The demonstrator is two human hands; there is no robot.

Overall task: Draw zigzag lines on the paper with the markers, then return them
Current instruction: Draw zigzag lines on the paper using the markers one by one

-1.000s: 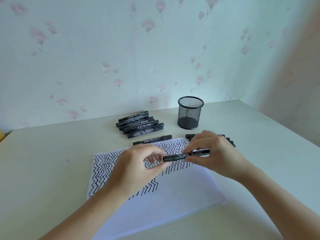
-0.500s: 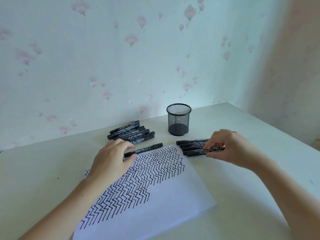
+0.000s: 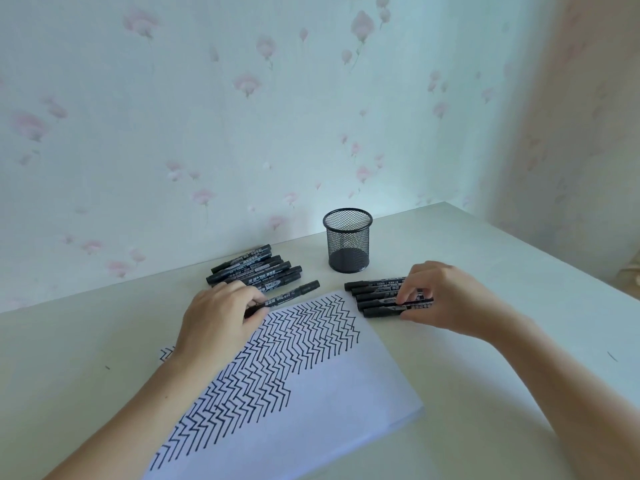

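Newly returned fifth right-side marker (image 3: pixel 398 310)

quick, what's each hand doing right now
Left hand: gripping the lone marker at the paper's top edge.
Right hand: fingers curled on the nearest marker of the right row.
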